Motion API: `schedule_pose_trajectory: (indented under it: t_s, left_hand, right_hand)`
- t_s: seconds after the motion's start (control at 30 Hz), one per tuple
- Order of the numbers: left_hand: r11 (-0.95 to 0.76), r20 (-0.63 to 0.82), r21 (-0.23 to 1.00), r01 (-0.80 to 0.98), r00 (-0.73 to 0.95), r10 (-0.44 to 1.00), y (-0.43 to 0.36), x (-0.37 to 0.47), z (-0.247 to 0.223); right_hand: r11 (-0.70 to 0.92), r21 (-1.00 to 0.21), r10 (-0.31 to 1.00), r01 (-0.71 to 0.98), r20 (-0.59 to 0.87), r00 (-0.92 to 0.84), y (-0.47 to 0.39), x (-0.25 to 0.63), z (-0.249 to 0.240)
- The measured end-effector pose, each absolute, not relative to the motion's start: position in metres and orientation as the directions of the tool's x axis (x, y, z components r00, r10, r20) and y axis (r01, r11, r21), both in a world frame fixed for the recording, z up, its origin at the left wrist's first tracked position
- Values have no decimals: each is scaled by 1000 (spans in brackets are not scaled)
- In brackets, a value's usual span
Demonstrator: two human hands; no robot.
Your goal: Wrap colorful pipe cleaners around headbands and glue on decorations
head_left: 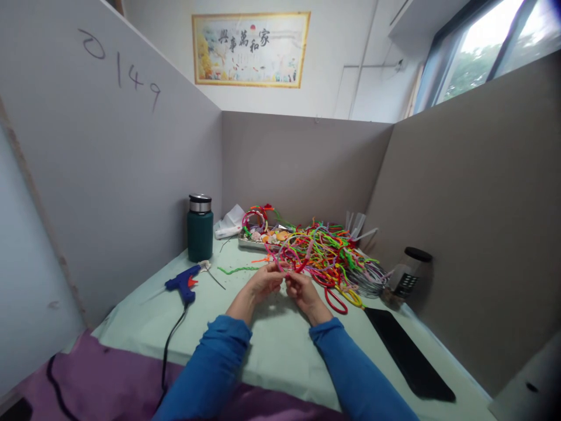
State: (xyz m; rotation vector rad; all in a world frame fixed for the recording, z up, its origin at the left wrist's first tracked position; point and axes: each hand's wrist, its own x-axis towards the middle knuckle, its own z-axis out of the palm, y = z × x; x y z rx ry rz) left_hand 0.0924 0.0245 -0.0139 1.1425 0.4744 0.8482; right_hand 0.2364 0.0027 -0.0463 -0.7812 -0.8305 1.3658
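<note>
My left hand (266,282) and my right hand (302,290) meet over the middle of the table, fingers pinched close together. Between their fingertips is a pink and red fuzzy stem (301,266), part of which rises above the hands. Its lower end is hidden by the fingers. Just behind the hands lies a big tangled pile of colourful fuzzy stems (324,245). A green twisted stem (237,269) rests on the table to the left of my left hand. Red-handled scissors (336,300) lie to the right of my right hand.
On the left are a blue glue gun (183,285) with its cord and a dark green bottle (200,229). A tray (258,244) of small pieces sits behind. On the right are a jar (405,278) and a black flat object (409,354). Partitions (302,164) enclose the table.
</note>
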Motion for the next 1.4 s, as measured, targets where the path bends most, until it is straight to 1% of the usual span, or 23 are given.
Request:
schedule_pose_trajectory:
  t_s: [0.1,0.3,0.4,0.53,0.63,0.73,0.83,0.93,1.0,1.07,1.13,1.17,1.2,1.27,1.33,1.4]
  left_hand:
    - [135,123,924,-358,612,781,25,90,-15]
    - [40,160,949,-314,585,795,25,93,-16]
    - [-13,200,945,-326,548,812,24,95,-16]
    - [-72,229,935,-348,435,871,27,98,-18]
    - [-99,203,944,-316,315,927,31,100,-20]
    - [-103,171,953,-283,225,959,35,101,-21]
    - [-96,147,963,-252,188,971,35,100,-22]
    - [-82,116,975,-207,158,981,36,100,-23]
    - [-54,74,986,-156,123,990,37,99,-24]
    - [-27,37,994,-110,95,995,39,99,-27]
    - [-26,34,996,-86,90,995,41,99,-29]
    - [-34,42,996,-88,96,995,41,98,-30]
    - [-42,52,995,-95,109,993,41,98,-30]
    - [-54,76,990,-129,167,983,40,98,-30]
    - [-60,106,980,-187,247,963,39,98,-28]
    - [-58,134,970,-236,323,937,37,98,-24]
  right_hand:
    - [-14,-825,998,-565,20,-54,3,238,-46]
    - [-62,-789,991,-611,26,-134,2,242,-47]
    - [-85,-770,988,-632,18,-154,1,242,-47]
    - [-85,-759,992,-646,-6,-123,2,241,-45]
    - [-10,-801,1000,-599,10,-30,3,238,-44]
    - [103,-862,994,-497,72,81,5,235,-45]
    - [220,-907,968,-358,158,194,7,233,-49]
    - [333,-935,903,-124,278,329,8,231,-53]
    - [424,-900,823,102,429,372,6,231,-55]
    - [500,-802,730,326,593,339,2,231,-55]
    - [526,-703,667,478,690,280,-2,231,-53]
    - [521,-680,655,516,706,269,-4,230,-53]
    - [511,-680,653,525,705,277,-5,230,-52]
    - [479,-748,683,458,646,341,-3,230,-51]
    - [425,-868,761,258,497,418,1,232,-52]
    - [349,-937,854,-29,305,422,6,235,-52]
